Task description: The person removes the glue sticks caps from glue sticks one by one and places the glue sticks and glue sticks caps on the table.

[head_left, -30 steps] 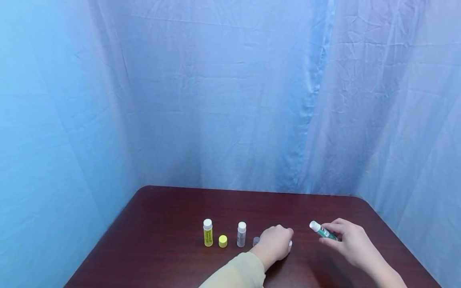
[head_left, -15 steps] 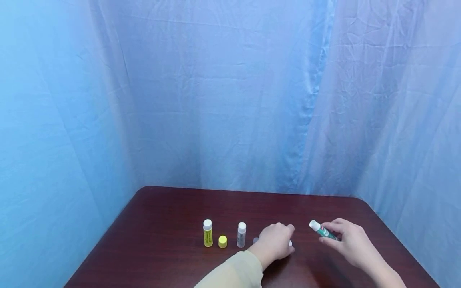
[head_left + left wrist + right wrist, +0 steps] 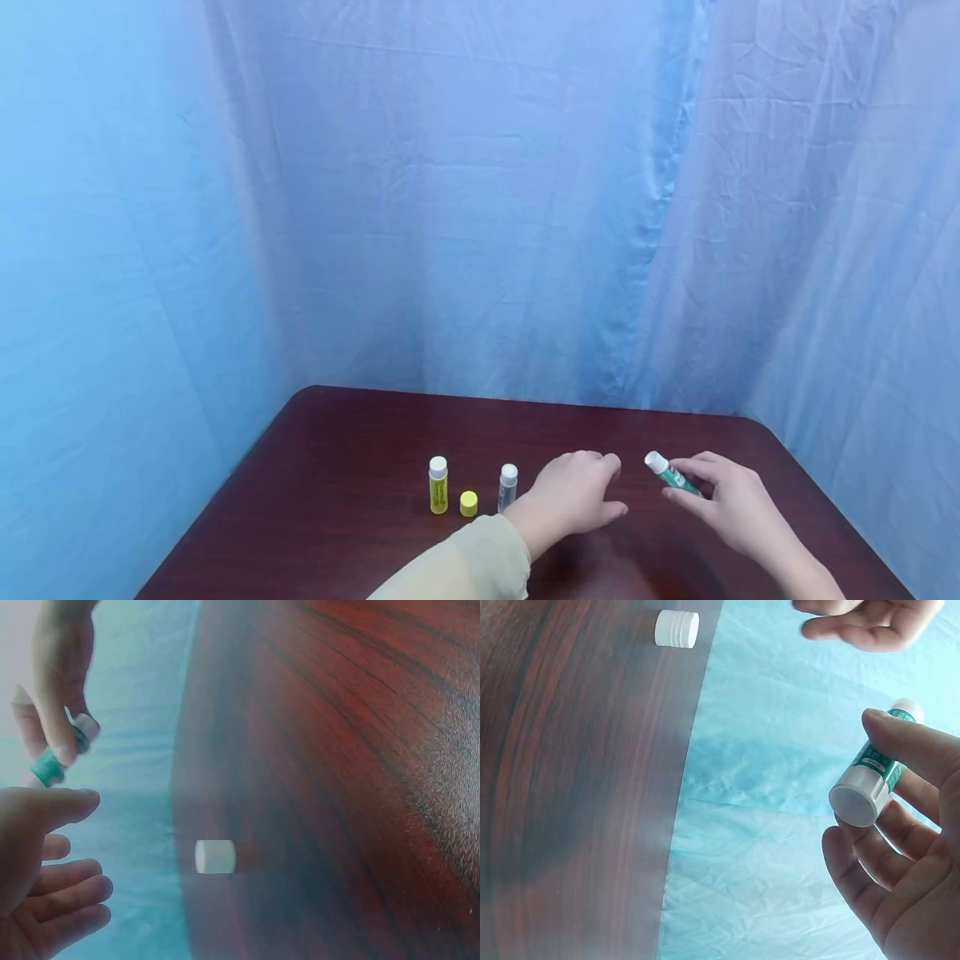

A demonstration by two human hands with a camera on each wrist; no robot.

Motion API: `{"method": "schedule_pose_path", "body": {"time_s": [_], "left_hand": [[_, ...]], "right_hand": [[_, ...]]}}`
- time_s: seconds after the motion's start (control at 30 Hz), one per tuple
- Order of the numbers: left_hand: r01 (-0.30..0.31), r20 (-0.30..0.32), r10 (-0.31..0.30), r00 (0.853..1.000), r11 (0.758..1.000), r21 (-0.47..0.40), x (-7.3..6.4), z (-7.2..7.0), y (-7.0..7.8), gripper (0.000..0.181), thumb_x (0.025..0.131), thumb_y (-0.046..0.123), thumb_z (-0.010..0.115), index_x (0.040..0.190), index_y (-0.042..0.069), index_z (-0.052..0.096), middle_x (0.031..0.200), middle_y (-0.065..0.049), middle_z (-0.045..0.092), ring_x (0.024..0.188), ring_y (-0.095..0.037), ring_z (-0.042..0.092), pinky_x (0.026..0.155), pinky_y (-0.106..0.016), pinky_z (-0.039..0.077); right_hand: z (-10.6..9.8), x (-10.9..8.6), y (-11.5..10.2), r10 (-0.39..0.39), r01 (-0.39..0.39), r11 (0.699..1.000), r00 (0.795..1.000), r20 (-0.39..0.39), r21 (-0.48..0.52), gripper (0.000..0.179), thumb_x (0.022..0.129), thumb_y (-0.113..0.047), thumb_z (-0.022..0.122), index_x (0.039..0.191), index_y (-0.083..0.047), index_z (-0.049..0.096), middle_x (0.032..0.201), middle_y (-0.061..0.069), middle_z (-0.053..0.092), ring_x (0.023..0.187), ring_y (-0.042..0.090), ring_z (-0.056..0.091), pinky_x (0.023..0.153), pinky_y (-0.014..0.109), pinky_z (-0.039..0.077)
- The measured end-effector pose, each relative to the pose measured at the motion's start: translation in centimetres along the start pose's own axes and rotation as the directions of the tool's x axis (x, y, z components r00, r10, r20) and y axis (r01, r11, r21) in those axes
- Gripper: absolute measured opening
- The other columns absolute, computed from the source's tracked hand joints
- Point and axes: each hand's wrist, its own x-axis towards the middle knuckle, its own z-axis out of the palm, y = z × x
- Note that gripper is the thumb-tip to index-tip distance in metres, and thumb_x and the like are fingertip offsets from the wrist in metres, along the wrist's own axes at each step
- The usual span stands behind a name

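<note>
My right hand [image 3: 727, 500] holds a green glue stick [image 3: 678, 478] between thumb and fingers, tilted above the table at the right. A white end of the glue stick [image 3: 876, 766] faces the right wrist camera. My left hand [image 3: 573, 493] hovers over the table to its left, fingers loosely bent and apart, holding nothing. In the left wrist view a white cap [image 3: 215, 856] stands on the table near the left hand's fingers, not touching them. The head view has this cap hidden behind the left hand.
Left of my left hand stand a yellow glue stick [image 3: 438, 487], a yellow cap [image 3: 468, 503] and a grey glue stick [image 3: 507, 487], partly covered by the wrist. The dark wooden table [image 3: 360, 442] meets blue curtains [image 3: 480, 208] behind it.
My left hand has let go of the white cap and risen, its fingers spreading. It now covers the grey cap seen earlier. The right hand with the green glue stick has barely moved.
</note>
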Motion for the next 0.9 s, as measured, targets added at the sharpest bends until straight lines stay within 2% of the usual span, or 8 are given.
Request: {"method": "schedule_pose_path", "body": {"time_s": [0.13, 0.37, 0.6, 0.9], "left_hand": [[-0.028, -0.022, 0.028, 0.999, 1.000, -0.014, -0.7, -1.2, -0.1, 0.031, 0.086, 0.050, 0.079, 0.101, 0.027, 0.064, 0.084, 0.016, 0.059, 0.073, -0.001, 0.057, 0.061, -0.020, 0.047], [-0.069, -0.074, 0.066, 0.995, 0.997, -0.040, -2.0, -2.4, -1.0, 0.030, 0.087, 0.046, 0.079, 0.103, 0.025, 0.065, 0.086, 0.015, 0.061, 0.071, 0.000, 0.055, 0.065, -0.019, 0.047], [-0.112, -0.151, 0.103, 0.983, 0.992, -0.053, -3.4, -3.0, -2.4, 0.029, 0.087, 0.042, 0.080, 0.103, 0.022, 0.066, 0.088, 0.013, 0.063, 0.072, -0.003, 0.057, 0.067, -0.019, 0.048], [-0.135, -0.180, 0.119, 0.976, 0.988, -0.076, -5.6, -3.9, -3.6, 0.030, 0.086, 0.041, 0.081, 0.103, 0.020, 0.066, 0.086, 0.013, 0.062, 0.069, -0.001, 0.055, 0.065, -0.019, 0.048]], "right_hand": [[0.2, 0.2, -0.1, -0.016, 0.016, 1.000, 1.000, -0.015, 0.001, 0.028, 0.072, -0.019, 0.093, 0.096, -0.020, 0.078, 0.083, -0.019, 0.059, 0.065, -0.003, 0.051, 0.054, 0.023, 0.045], [0.4, 0.5, -0.5, -0.015, 0.015, 1.000, 1.000, -0.014, 0.004, 0.028, 0.073, -0.020, 0.093, 0.097, -0.022, 0.078, 0.083, -0.020, 0.060, 0.068, -0.002, 0.052, 0.057, 0.024, 0.047], [0.9, 0.9, -1.1, 0.018, -0.018, 1.000, 1.000, 0.020, 0.026, 0.027, 0.074, -0.021, 0.092, 0.097, -0.024, 0.078, 0.082, -0.020, 0.058, 0.066, -0.001, 0.050, 0.056, 0.024, 0.044], [2.0, 1.5, -1.7, 0.011, -0.014, 0.997, 0.999, 0.042, 0.072, 0.027, 0.074, -0.019, 0.092, 0.097, -0.024, 0.078, 0.081, -0.016, 0.058, 0.065, 0.000, 0.050, 0.055, 0.024, 0.044]]}}
